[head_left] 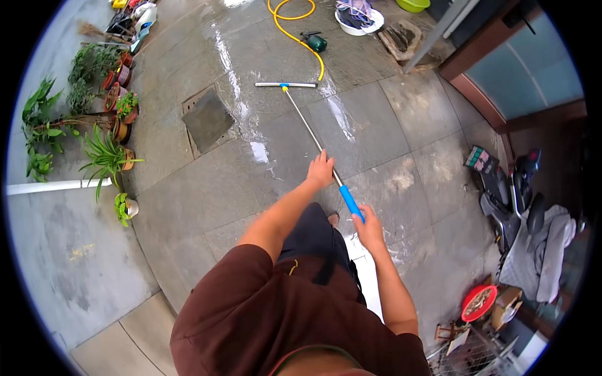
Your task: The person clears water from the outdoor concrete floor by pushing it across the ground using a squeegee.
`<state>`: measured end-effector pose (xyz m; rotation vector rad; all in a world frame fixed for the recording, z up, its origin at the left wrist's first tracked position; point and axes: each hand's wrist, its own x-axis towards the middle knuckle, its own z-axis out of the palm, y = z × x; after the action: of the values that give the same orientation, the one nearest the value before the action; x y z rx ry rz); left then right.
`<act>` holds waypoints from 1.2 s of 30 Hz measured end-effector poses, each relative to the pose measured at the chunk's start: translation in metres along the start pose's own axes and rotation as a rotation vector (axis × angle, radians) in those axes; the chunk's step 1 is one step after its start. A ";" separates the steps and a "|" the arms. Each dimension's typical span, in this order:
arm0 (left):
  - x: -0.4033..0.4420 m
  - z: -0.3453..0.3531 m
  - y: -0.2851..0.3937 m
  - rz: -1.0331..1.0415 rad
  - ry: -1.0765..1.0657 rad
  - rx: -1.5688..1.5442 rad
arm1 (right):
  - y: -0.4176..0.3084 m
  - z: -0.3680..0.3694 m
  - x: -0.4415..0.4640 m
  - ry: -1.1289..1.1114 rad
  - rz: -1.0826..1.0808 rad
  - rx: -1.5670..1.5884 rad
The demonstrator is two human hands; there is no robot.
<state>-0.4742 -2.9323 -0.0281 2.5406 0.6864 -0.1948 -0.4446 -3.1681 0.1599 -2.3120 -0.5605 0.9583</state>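
A floor squeegee [306,121] with a long metal pole stretches away from me over wet paving. Its wide blade [269,84], joined to the pole by a blue and yellow fitting, rests on the ground ahead. My left hand [321,169] is closed around the metal pole above the blue grip [350,201]. Lower down, at the end of that grip, my right hand [369,227] is wrapped around the handle. Just beyond the blade lies the end of a yellow hose [321,67], beside a dark green spray bottle [315,42].
Potted plants [115,97] line the wall at left. A square floor cover [208,121] is set in the paving. A white basin [375,24] stands at the top; a scooter [501,200] and a red basin [478,302] are at right, near a door [520,69].
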 end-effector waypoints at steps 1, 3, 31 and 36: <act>0.002 0.001 -0.003 0.003 0.017 0.018 | -0.006 0.001 0.006 -0.062 0.038 0.002; 0.000 -0.006 -0.003 0.078 -0.012 0.014 | -0.008 -0.013 -0.007 -0.031 -0.143 0.016; 0.365 -0.175 -0.171 0.135 -0.053 -0.080 | -0.253 -0.020 0.331 0.138 -0.024 -0.181; 0.331 -0.157 -0.119 0.176 -0.049 -0.130 | -0.231 -0.057 0.283 0.178 -0.024 -0.356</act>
<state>-0.2471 -2.6211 -0.0287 2.4463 0.4396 -0.1461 -0.2536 -2.8539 0.1999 -2.6640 -0.7305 0.6736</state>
